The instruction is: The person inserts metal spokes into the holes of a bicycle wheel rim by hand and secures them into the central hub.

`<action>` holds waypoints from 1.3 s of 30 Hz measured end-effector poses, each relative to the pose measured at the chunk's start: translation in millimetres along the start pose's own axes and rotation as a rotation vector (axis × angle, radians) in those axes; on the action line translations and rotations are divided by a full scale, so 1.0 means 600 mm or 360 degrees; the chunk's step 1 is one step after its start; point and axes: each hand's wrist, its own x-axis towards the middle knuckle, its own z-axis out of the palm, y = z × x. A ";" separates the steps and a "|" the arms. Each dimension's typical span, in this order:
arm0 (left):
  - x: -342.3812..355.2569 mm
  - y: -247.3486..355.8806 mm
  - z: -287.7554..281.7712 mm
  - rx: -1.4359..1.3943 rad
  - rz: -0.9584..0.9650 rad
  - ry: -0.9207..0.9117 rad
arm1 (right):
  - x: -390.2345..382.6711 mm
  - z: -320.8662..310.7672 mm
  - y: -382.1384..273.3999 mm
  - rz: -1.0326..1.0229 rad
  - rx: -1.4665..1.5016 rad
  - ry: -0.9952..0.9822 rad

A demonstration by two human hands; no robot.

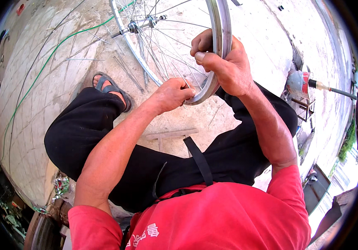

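A bicycle wheel rim (218, 29) stands tilted in front of me, with thin metal spokes (162, 51) running to its hub (133, 27). My right hand (229, 66) is wrapped round the right side of the rim, thumb on the near face. At the rim's lowest part, my left hand (174, 94) is closed in a pinch at the end of a spoke. Its fingertips touch or nearly touch the rim; the spoke's very end is hidden by them.
Loose spokes (129, 74) lie on the concrete floor left of the wheel. A green cable (58, 51) and a dark one cross the floor further left. To the right stands a red and grey container (298, 84) with a rod. A flat bar (171, 134) lies between my legs.
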 end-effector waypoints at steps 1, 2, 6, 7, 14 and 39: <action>0.001 -0.003 0.001 0.0007 0.0043 -0.0001 | 0.000 0.001 0.000 -0.0007 0.0004 -0.0002; 0.003 -0.007 0.002 0.0014 0.0085 -0.0002 | 0.001 0.001 -0.001 -0.0015 -0.0004 -0.0005; 0.004 -0.011 0.006 0.0132 0.0161 0.0076 | 0.003 -0.002 0.001 -0.0055 -0.0031 -0.0011; 0.005 -0.015 0.007 0.0124 0.0159 0.0094 | 0.004 -0.002 0.003 -0.0067 -0.0041 -0.0015; -0.004 -0.008 -0.011 -0.0148 -0.0021 0.0174 | 0.013 -0.004 -0.001 -0.0106 -0.0142 0.0000; 0.037 -0.109 -0.033 -0.0132 -0.0414 0.0292 | 0.026 -0.001 0.003 0.0166 0.0258 0.0087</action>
